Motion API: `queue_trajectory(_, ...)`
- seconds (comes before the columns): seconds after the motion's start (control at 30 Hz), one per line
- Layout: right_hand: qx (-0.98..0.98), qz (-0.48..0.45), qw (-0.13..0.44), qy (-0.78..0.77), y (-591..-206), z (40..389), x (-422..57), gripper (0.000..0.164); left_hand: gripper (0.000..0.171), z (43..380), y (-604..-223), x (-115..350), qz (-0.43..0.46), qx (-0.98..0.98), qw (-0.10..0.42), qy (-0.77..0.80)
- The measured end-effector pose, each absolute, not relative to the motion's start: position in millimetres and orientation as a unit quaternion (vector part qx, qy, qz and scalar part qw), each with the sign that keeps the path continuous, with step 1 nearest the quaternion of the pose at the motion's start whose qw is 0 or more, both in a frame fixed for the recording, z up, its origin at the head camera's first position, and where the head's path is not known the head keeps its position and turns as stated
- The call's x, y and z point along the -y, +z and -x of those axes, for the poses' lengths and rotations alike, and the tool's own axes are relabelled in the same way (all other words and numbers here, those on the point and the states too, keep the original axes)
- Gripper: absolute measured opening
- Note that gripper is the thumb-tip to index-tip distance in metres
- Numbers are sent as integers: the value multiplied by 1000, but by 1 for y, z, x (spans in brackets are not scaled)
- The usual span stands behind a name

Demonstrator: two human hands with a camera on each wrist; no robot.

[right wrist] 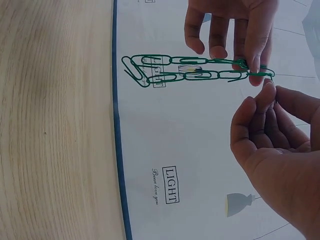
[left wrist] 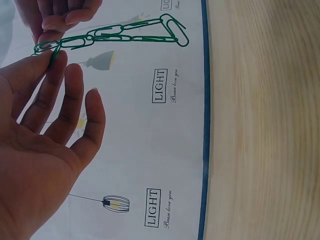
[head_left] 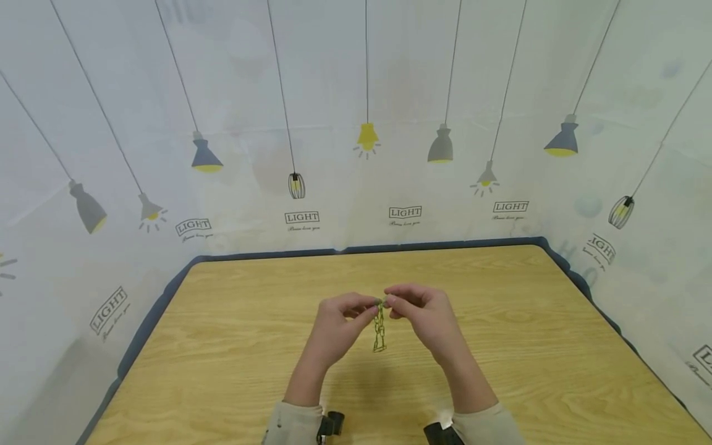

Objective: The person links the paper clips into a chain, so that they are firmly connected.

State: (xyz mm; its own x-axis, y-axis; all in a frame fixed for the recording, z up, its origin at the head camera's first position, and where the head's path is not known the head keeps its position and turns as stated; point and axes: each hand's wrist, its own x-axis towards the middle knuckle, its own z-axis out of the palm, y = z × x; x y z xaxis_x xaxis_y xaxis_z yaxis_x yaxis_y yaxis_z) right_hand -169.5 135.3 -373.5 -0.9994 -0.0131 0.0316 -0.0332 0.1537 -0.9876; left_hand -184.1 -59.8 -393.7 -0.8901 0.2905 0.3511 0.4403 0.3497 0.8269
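Observation:
A chain of several green paper clips [head_left: 379,329] hangs in a narrow loop above the table. My left hand [head_left: 336,324] pinches its upper end between thumb and forefinger; the other fingers are spread and slightly bent in the left wrist view. Close beside it, my right hand [head_left: 431,318] pinches the end of a clip at the top of the chain with thumb and fingertips. In the right wrist view the linked clips [right wrist: 218,75] run down in two strands, joined by a slanted clip at the bottom. Fingertips partly hide the topmost clips.
The wooden table [head_left: 250,346] lies under both hands. A pale wall covering [head_left: 334,148] printed with hanging lamps surrounds its back and sides, with a dark blue border [head_left: 267,254] along the table's edge. Dark wrist-worn devices [head_left: 334,423] sit near the sleeves.

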Motion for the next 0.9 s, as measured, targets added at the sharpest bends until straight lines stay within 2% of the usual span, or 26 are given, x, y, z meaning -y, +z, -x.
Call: queue_trajectory(0.9, 757, -30, 3, 653, -372, 167, -133, 25, 18, 187, -398, 58, 230, 821, 73, -517)
